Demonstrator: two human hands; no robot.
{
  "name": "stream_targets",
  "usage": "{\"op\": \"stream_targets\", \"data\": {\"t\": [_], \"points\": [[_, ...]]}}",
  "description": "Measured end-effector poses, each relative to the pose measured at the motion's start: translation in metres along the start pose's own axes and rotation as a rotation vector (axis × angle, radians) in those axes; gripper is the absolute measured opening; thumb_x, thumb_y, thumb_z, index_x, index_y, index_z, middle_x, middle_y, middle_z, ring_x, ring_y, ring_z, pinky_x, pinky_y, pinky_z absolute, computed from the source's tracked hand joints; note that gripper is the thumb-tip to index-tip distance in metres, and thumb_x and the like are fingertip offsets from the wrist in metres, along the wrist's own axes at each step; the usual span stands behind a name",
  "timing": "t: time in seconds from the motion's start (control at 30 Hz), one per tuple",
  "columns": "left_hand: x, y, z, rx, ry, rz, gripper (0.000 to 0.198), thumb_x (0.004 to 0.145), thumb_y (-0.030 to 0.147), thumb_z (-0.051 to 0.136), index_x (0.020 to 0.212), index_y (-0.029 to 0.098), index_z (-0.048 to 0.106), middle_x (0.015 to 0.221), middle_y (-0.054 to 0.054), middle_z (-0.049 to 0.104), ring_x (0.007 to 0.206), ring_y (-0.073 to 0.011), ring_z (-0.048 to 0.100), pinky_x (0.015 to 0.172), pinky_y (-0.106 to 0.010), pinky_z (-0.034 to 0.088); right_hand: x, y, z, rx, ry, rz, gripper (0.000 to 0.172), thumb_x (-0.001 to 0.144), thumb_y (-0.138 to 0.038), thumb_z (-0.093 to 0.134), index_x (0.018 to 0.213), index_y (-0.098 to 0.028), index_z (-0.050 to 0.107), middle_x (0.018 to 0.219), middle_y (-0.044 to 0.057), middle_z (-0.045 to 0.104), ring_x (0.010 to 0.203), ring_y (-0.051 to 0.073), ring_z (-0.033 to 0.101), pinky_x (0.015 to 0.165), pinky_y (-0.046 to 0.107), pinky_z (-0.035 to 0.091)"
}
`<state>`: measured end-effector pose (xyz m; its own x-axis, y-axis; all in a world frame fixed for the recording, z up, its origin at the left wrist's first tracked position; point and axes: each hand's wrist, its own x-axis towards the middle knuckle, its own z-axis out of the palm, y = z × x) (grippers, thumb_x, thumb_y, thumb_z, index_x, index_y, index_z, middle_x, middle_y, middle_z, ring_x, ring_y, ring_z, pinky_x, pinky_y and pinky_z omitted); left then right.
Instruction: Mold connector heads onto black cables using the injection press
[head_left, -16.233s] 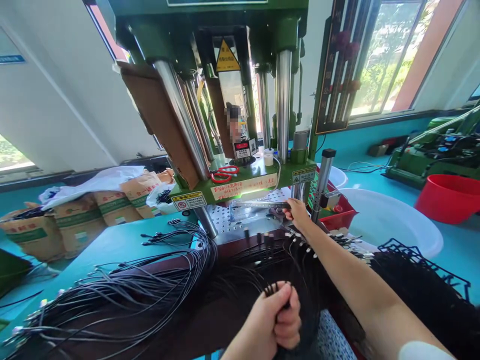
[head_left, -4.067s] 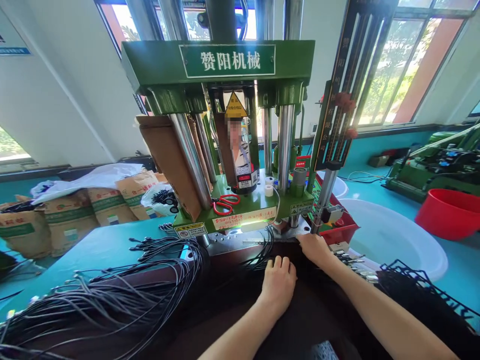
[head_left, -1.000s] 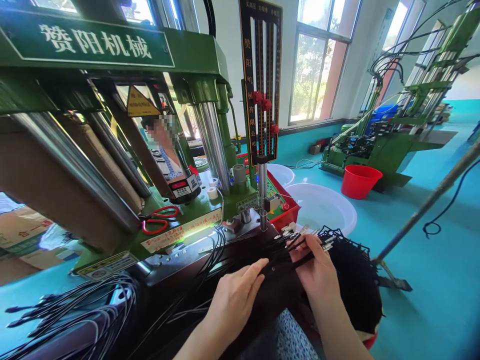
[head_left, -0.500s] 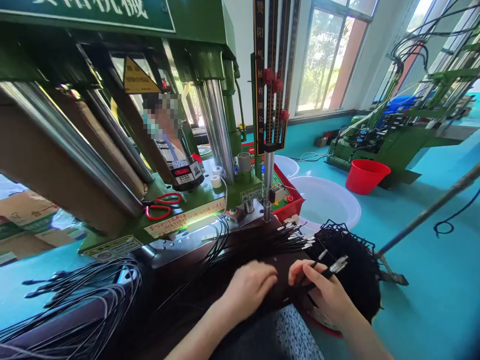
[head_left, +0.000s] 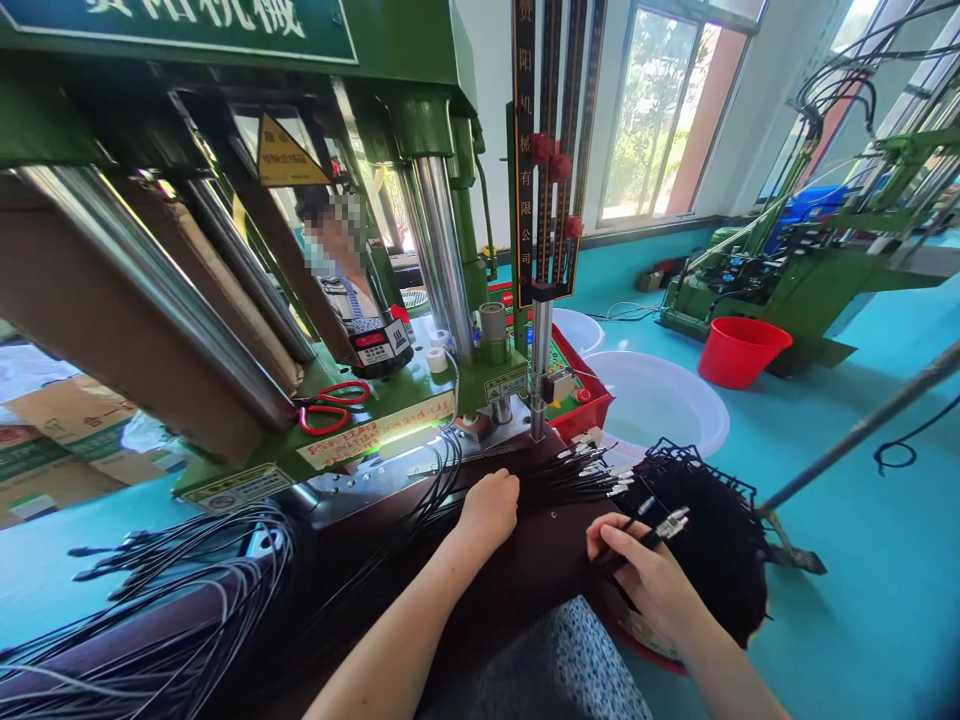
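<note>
Black cables (head_left: 551, 485) with silver connector ends lie in a bundle across the dark tabletop (head_left: 547, 545). My left hand (head_left: 489, 508) reaches to the near side of this bundle, its fingers curled together at the cables. What its fingertips pinch is hidden. Off the table's right end, my right hand (head_left: 641, 565) is closed around a few black cables, and their silver connectors (head_left: 671, 524) stick out past the fingers. Below and beyond it sits a large black heap of cable parts (head_left: 712, 540) in a container.
A green press (head_left: 420, 80) stands behind the table, with red-handled scissors (head_left: 334, 405) on its bed. More cables (head_left: 225, 590) hang in loops at the left. A white tub (head_left: 660, 405), a red bucket (head_left: 742, 352) and a slanting pole (head_left: 862, 430) are on the right.
My left hand has moved up and left, away from my right hand, to the cable bundle. My right hand still holds its cables in nearly the same place.
</note>
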<state>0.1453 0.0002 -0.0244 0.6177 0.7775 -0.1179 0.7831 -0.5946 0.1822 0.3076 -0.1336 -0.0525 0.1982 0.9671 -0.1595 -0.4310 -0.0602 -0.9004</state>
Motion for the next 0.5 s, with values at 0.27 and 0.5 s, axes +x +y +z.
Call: {"op": "stream_targets", "data": {"t": [0.27, 0.5], "points": [[0.006, -0.006, -0.003, -0.087, -0.056, 0.041, 0.016, 0.067, 0.008, 0.049, 0.076, 0.016, 0.059, 0.086, -0.008, 0.064, 0.087, -0.0215, 0.058, 0.074, -0.030, 0.041, 0.008, 0.001, 0.004, 0.052, -0.036, -0.022, 0.014, 0.079, -0.029, 0.060, 0.077, -0.016, 0.065, 0.067, 0.001, 0.060, 0.066, 0.014, 0.051, 0.063, 0.025, 0.038], [-0.017, -0.014, -0.007, -0.535, -0.057, 0.155, 0.005, 0.067, 0.019, 0.049, 0.071, 0.018, 0.052, 0.064, 0.003, 0.055, 0.060, -0.0111, 0.049, 0.052, -0.021, 0.033, 0.014, 0.003, 0.004, 0.187, -0.060, 0.007, 0.020, 0.077, -0.026, 0.062, 0.094, -0.016, 0.067, 0.081, 0.006, 0.068, 0.076, 0.017, 0.059, 0.072, 0.029, 0.043]]}}
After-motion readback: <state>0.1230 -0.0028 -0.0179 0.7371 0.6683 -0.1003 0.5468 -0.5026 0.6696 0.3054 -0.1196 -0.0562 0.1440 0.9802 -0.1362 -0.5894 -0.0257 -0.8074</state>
